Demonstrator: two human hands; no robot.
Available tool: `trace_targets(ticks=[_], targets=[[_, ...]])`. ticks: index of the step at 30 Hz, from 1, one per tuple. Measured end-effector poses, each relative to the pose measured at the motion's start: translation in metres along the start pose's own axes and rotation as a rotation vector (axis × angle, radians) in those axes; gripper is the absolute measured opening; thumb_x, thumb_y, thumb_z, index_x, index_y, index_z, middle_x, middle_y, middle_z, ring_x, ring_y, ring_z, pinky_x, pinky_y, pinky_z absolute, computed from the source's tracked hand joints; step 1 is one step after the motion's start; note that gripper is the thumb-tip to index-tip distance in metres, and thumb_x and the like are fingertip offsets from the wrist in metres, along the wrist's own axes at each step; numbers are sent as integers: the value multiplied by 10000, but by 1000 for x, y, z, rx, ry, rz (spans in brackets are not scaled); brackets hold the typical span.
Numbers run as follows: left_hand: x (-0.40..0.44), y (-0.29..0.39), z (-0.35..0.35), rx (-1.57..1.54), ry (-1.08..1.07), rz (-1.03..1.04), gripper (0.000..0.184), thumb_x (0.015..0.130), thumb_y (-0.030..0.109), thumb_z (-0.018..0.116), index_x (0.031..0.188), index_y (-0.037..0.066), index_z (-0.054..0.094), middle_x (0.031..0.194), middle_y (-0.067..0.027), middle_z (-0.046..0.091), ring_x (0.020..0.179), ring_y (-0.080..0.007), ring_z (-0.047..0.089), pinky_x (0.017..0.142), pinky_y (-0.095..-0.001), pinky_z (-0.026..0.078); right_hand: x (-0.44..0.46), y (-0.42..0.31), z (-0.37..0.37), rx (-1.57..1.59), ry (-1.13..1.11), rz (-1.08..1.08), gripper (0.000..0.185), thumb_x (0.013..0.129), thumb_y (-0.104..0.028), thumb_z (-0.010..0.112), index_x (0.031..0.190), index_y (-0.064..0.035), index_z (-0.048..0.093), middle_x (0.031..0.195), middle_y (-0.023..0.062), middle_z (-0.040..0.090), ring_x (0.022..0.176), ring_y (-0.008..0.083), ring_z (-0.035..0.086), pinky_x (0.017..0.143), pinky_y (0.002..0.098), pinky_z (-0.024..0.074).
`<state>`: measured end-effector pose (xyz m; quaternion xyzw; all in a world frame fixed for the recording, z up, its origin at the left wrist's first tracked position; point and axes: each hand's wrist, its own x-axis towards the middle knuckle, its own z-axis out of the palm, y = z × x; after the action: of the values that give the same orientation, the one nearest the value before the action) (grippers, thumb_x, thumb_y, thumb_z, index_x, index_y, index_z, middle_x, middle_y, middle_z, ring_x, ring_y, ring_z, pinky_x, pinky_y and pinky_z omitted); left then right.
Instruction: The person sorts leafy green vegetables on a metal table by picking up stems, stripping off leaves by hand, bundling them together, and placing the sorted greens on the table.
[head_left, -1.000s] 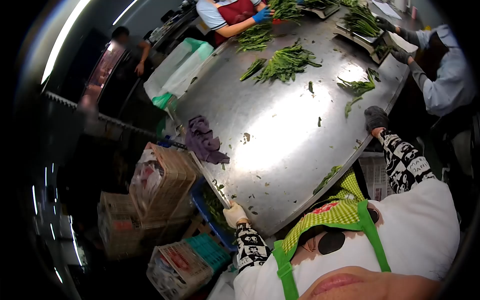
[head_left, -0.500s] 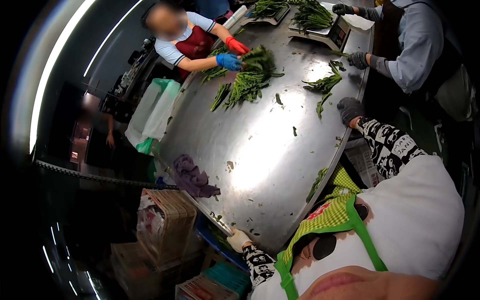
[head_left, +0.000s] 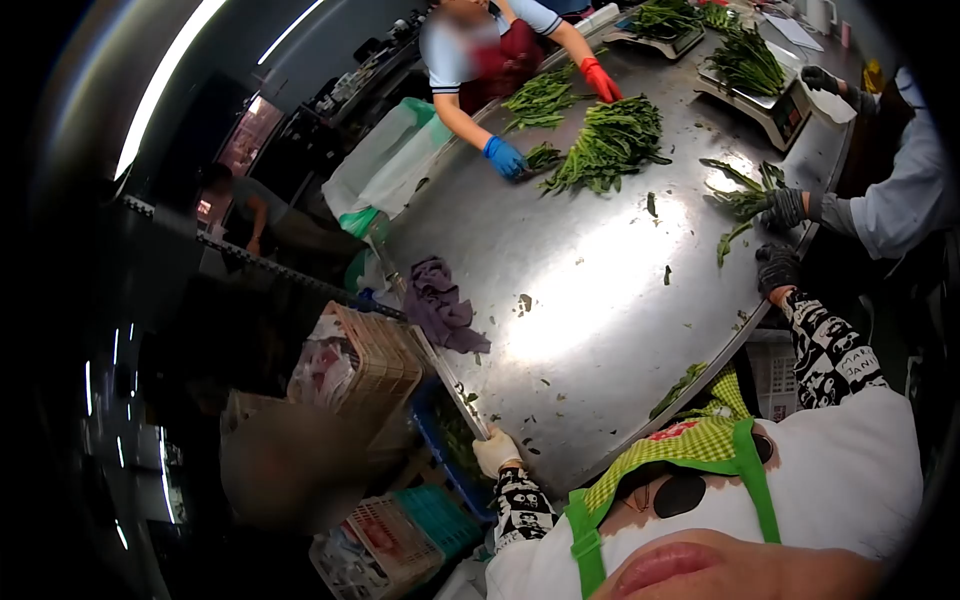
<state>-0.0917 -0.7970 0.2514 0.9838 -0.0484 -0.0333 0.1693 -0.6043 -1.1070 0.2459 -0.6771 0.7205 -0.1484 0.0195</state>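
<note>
My left hand (head_left: 497,452), in a white glove, is curled over the edge of the metal table (head_left: 490,400) at its near-left corner. At the right edge, my right hand (head_left: 777,268) in a dark grey glove closes over the rim. Just beyond it, a co-worker's grey-gloved hand (head_left: 783,210) touches some leafy green stalks (head_left: 742,190). Bits of leaf are scattered on the metal between my hands. A few green leaves (head_left: 680,390) lie along the near edge, in front of my checked apron (head_left: 640,465).
Across the table, a person in red and blue gloves handles a pile of greens (head_left: 610,145). Scales (head_left: 765,105) bearing greens stand at the far right. A purple cloth (head_left: 440,305) lies at the left edge. Crates (head_left: 375,365) and a blue bin (head_left: 440,440) stand below.
The view has swung left. Across the table, the person's hands have moved apart, the blue one holding a small bunch. The co-worker's grey hand has come down to the stalks near my right hand.
</note>
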Motion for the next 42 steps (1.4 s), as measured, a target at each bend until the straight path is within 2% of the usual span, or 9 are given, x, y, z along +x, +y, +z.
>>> trace_targets(ticks=[7, 12, 13, 15, 19, 29, 30, 33, 42], targets=[[5, -6, 6, -29, 17, 5, 468, 823, 446, 595, 975, 5, 635, 917, -224, 668, 885, -416, 632, 789, -474, 491, 2, 7, 7, 7, 16, 13, 177, 825, -207, 552, 913, -165, 701, 989, 110, 654, 1011, 321, 570, 899, 431, 440], [3, 2, -2, -35, 4, -1, 468, 823, 453, 592, 944, 4, 639, 911, -230, 665, 884, -420, 628, 788, -476, 491, 2, 12, 9, 37, 86, -60, 177, 794, -175, 553, 905, -155, 689, 982, 107, 658, 976, 319, 586, 886, 412, 451], [2, 1, -5, -38, -5, -22, 471, 823, 456, 592, 938, 2, 639, 911, -231, 664, 885, -421, 627, 788, -477, 491, 1, 9, 8, 8, 64, 14, 206, 764, -153, 570, 922, -150, 702, 1002, 118, 665, 1003, 318, 592, 907, 417, 453], [8, -6, 4, -2, 23, -12, 492, 821, 466, 594, 930, -12, 637, 924, -233, 663, 892, -421, 625, 792, -474, 491, 1, 9, 5, 79, 46, -48, 202, 778, -168, 570, 932, -151, 699, 1015, 113, 663, 1014, 316, 590, 910, 416, 454], [12, -8, 6, -21, 15, -10, 496, 819, 454, 600, 936, -26, 632, 948, -246, 655, 912, -418, 625, 799, -473, 493, 8, 15, 15, -12, 29, -81, 193, 813, -214, 577, 948, -152, 701, 1034, 104, 663, 1027, 307, 590, 917, 407, 452], [17, -14, 8, -13, 12, -4, 469, 832, 451, 585, 905, -11, 631, 919, -221, 664, 875, -405, 641, 788, -470, 500, 6, 8, 5, 4, -13, -60, 191, 828, -233, 580, 944, -140, 700, 1005, 95, 671, 1004, 294, 605, 905, 388, 455], [16, -16, 9, -3, 10, 0, 467, 832, 452, 584, 905, -8, 632, 918, -219, 664, 873, -403, 642, 787, -473, 500, 10, 14, 11, -17, -5, -115, 186, 832, -246, 583, 936, -145, 700, 1005, 94, 671, 1000, 298, 606, 900, 394, 458], [17, -16, 9, -22, 26, 20, 463, 826, 455, 584, 913, 3, 631, 909, -210, 663, 861, -399, 644, 781, -481, 498, 9, 9, 7, -60, -8, -51, 182, 832, -250, 587, 925, -140, 699, 1006, 97, 672, 998, 300, 606, 892, 400, 460], [20, -17, 6, -18, 47, 10, 482, 803, 472, 622, 913, 2, 621, 906, -222, 657, 857, -404, 640, 764, -479, 499, 19, 25, 19, -28, -22, -121, 214, 844, -266, 579, 934, -111, 696, 976, 128, 673, 953, 316, 621, 855, 406, 472]])
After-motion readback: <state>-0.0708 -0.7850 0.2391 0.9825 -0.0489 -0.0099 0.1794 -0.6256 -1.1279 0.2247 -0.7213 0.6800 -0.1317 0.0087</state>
